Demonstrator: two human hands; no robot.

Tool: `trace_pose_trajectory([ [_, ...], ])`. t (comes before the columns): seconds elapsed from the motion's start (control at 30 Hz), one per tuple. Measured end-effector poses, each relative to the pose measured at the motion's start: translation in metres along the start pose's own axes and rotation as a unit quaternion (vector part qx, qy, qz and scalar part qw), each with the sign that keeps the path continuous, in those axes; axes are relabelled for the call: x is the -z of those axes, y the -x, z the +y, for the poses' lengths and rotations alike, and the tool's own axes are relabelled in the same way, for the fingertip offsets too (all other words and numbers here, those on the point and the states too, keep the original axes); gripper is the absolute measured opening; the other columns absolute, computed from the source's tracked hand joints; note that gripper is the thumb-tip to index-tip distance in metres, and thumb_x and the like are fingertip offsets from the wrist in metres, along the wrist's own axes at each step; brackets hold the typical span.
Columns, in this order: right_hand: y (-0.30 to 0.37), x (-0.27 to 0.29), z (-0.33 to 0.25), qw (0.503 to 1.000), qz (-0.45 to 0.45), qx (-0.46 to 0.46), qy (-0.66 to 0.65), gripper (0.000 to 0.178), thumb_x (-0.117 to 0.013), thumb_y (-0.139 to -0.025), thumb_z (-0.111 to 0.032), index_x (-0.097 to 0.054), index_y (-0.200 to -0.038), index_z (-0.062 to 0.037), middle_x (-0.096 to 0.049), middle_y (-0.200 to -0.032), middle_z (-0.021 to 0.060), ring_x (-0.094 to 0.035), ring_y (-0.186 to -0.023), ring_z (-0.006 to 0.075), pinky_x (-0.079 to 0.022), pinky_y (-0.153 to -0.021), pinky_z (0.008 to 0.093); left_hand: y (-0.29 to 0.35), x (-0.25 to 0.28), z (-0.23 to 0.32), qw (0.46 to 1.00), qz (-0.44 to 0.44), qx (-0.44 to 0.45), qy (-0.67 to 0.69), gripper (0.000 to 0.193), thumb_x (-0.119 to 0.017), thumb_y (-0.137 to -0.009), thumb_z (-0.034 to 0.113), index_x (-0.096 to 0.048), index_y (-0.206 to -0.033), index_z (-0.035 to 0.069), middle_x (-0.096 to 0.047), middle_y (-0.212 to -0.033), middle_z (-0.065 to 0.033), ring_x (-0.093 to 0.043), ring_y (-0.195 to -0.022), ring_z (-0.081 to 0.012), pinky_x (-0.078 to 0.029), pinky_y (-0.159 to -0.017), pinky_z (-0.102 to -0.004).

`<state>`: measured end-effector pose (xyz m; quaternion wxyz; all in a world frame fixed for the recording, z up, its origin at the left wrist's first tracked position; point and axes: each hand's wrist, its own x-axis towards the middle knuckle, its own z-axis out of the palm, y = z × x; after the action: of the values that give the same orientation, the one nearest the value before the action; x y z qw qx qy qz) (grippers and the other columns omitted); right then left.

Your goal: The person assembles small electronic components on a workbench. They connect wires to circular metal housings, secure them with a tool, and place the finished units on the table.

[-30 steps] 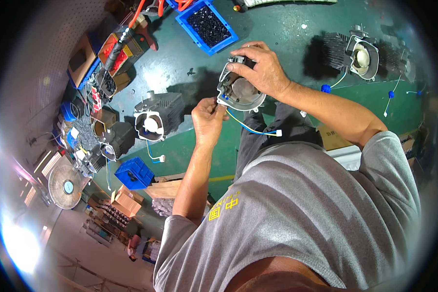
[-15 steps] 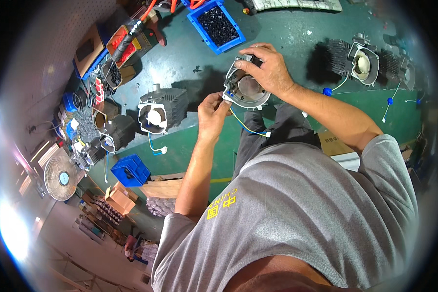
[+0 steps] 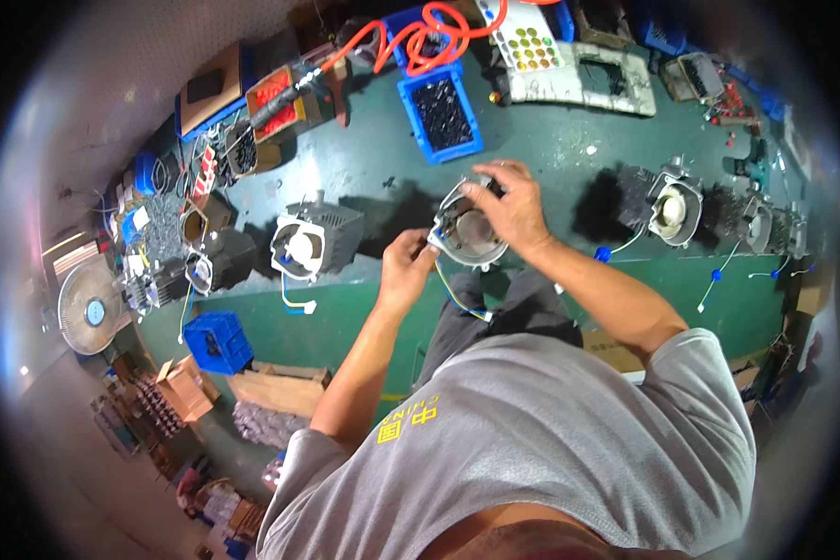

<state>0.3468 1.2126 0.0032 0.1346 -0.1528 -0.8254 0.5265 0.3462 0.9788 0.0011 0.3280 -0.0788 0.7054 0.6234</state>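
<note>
The rounded, grey metal housing (image 3: 472, 233) lies at two o'clock from your left hand (image 3: 406, 269) and eight from your right hand (image 3: 516, 207), both gripping its edge. Thin yellow-and-blue wires (image 3: 449, 291) dangle toward five o'clock.

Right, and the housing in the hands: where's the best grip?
Take the housing by its outer rim, probably from the far right, where the right hand lies: its open face bares the inside, and the cable hangs from the near-left side, beside the left hand.
</note>
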Motion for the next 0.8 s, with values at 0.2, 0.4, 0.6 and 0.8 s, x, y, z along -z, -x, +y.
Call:
trace_pose_trajectory([
  [0.2,0.001,0.004,-0.005,1.000,-0.010,-0.004,0.005,0.037,-0.084,-0.085,-0.030,-0.078,-0.109,-0.0034,-0.073,-0.108,0.0208,-0.064,-0.113,0.0368,-0.052,-0.096,0.0446,0.000,0.001,-0.009,1.000,-0.001,-0.006,0.009,0.025,-0.067,-0.097,0.004,-0.064,-0.120,-0.004,-0.070,-0.096,-0.0051,-0.064,-0.083,-0.0109,-0.053,-0.071,-0.0278],
  [0.4,0.003,0.003,-0.004,1.000,0.008,-0.009,-0.005,0.035,-0.084,-0.084,-0.028,-0.077,-0.108,-0.0020,-0.072,-0.107,0.0205,-0.065,-0.108,0.0348,-0.054,-0.092,0.0417,-0.005,-0.001,-0.011,1.000,-0.009,-0.006,0.010,0.026,-0.065,-0.099,0.003,-0.063,-0.125,-0.003,-0.071,-0.108,-0.0069,-0.067,-0.091,-0.0130,-0.059,-0.076,-0.0309],
  [0.6,0.004,0.001,-0.006,0.999,-0.008,-0.038,-0.002,0.035,-0.084,-0.085,-0.027,-0.078,-0.109,-0.0016,-0.071,-0.109,0.0215,-0.066,-0.108,0.0344,-0.053,-0.092,0.0412,0.000,-0.003,-0.009,0.999,-0.002,-0.024,0.039,0.027,-0.067,-0.096,0.003,-0.064,-0.122,-0.004,-0.071,-0.097,-0.0051,-0.065,-0.084,-0.0111,-0.054,-0.069,-0.0278],
  [0.8,0.006,-0.001,-0.004,1.000,0.001,-0.019,-0.006,0.031,-0.082,-0.086,-0.021,-0.076,-0.109,-0.0007,-0.071,-0.109,0.0183,-0.067,-0.100,0.0296,-0.053,-0.089,0.0382,-0.008,-0.004,-0.002,0.999,0.026,-0.042,-0.018,0.029,-0.070,-0.090,0.006,-0.066,-0.116,-0.005,-0.071,-0.091,-0.0053,-0.063,-0.079,-0.0103,-0.049,-0.067,-0.0275],
])
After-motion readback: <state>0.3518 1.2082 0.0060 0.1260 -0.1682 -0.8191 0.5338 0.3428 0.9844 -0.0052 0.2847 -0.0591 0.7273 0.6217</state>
